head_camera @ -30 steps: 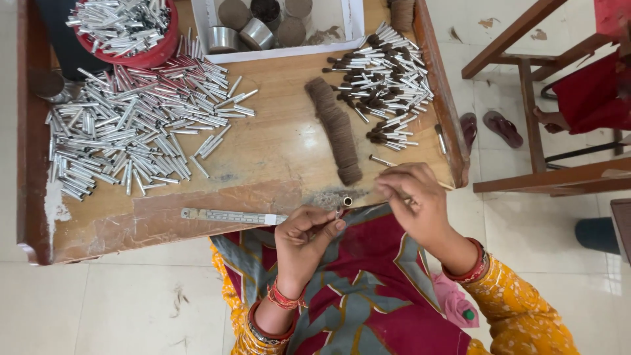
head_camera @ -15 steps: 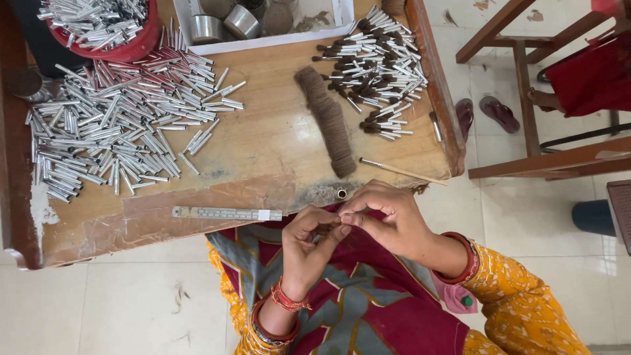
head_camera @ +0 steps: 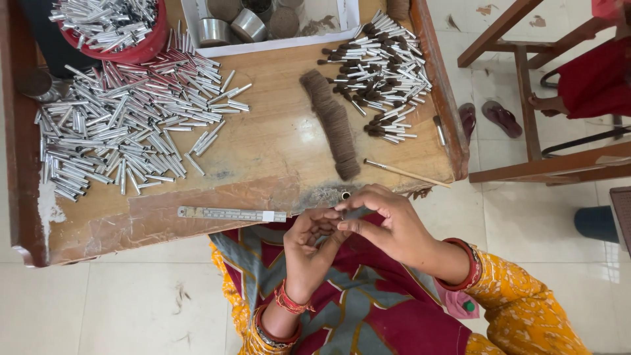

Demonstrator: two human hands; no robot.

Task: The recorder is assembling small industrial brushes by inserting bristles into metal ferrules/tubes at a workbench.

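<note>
My left hand (head_camera: pixel 310 238) and my right hand (head_camera: pixel 388 220) meet just off the near edge of the wooden table (head_camera: pixel 276 158), above my lap. Their fingertips pinch together on a small dark tuft of hair, mostly hidden by the fingers. A small metal ring (head_camera: pixel 346 195) sits on the table edge right by them. Beyond the hands lies a row of brown hair (head_camera: pixel 332 121), with a thin wooden stick (head_camera: pixel 404 172) beside it. At the far right of the table is a pile of silver tubes filled with brown bristles (head_camera: pixel 381 72).
Several bare silver tubes (head_camera: pixel 125 131) cover the table's left half, with more in a red bowl (head_camera: pixel 112 26). A white tray (head_camera: pixel 276 41) holds metal cups. A metal ruler (head_camera: pixel 230 213) lies along the near edge. A wooden chair (head_camera: pixel 526 98), sandals (head_camera: pixel 499 118) and another person's foot (head_camera: pixel 545 102) are at right.
My right hand has come down and left from the table edge to meet my left hand. Both hands now pinch closer together over my lap.
</note>
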